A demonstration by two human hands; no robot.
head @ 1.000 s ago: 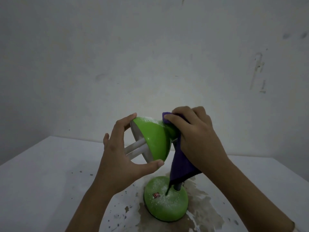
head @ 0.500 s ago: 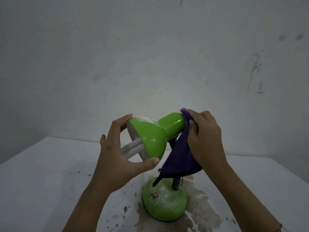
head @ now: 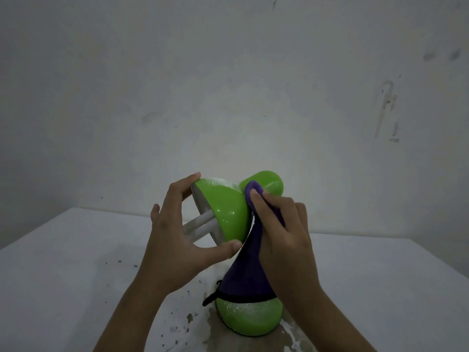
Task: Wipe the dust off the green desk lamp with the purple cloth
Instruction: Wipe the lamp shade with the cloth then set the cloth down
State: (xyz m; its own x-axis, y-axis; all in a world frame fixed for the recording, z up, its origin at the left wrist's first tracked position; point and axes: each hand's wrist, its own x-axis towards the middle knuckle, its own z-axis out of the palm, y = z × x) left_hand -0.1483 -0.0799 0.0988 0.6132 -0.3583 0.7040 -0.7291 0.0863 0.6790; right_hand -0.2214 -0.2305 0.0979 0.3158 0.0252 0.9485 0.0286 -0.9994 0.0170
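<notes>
Since half a second ago the right hand [head: 281, 229] has slid the soft purple cloth [head: 250, 270] forward onto the glossy green desk lamp [head: 223, 212], gripping it; left hand [head: 175, 240] clasps the shade's rim.

My lamp [head: 223, 207] is bright green, with white dust specks on its top and on its round base [head: 250, 318]. My cloth [head: 250, 273] is dark purple with a black edge. The desk [head: 63, 262] is white with brown stains and dark spots. The wall [head: 228, 85] is grey-white with smudges.
</notes>
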